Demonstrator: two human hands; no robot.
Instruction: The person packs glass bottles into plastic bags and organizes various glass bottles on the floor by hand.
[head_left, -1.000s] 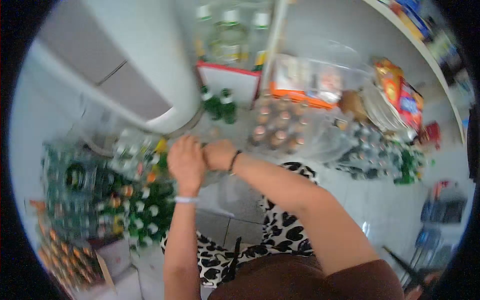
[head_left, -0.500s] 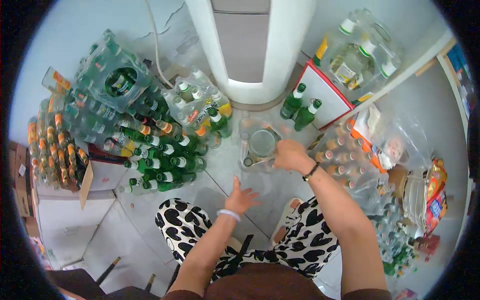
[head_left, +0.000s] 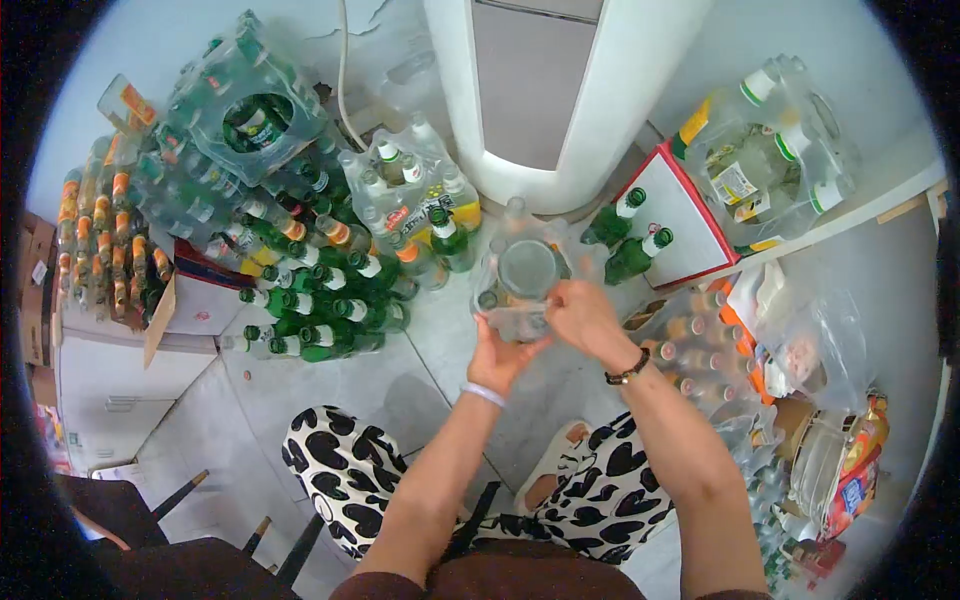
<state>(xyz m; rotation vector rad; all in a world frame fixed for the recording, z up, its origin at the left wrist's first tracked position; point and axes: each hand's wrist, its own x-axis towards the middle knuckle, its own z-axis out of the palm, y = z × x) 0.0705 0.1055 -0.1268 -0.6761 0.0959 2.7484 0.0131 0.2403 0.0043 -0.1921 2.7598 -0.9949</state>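
A clear plastic-wrapped pack of bottles (head_left: 500, 268) with a round opening in its top stands on the floor in front of me. My right hand (head_left: 583, 318) is closed at the pack's near right corner, its fingers pinching the plastic wrap. Against the near side rests my left hand (head_left: 503, 358), thumb and fingers spread apart. Two green bottles (head_left: 628, 255) stand just beyond the pack to the right. On its left is another green bottle (head_left: 449, 240), beside a wrapped pack with a yellow label (head_left: 425, 210).
Many green bottles (head_left: 335, 310) crowd the floor at left, below a large wrapped pack (head_left: 250, 110). A white appliance (head_left: 460, 110) stands behind. At right are a red-edged box (head_left: 665, 215), orange-capped bottles (head_left: 690, 340) and plastic bags (head_left: 820, 350). A dark stool (head_left: 170, 560) is at lower left.
My left hand has moved forward from above the floor to the pack's near side. My right hand stays at the pack's right corner. The view has shifted slightly.
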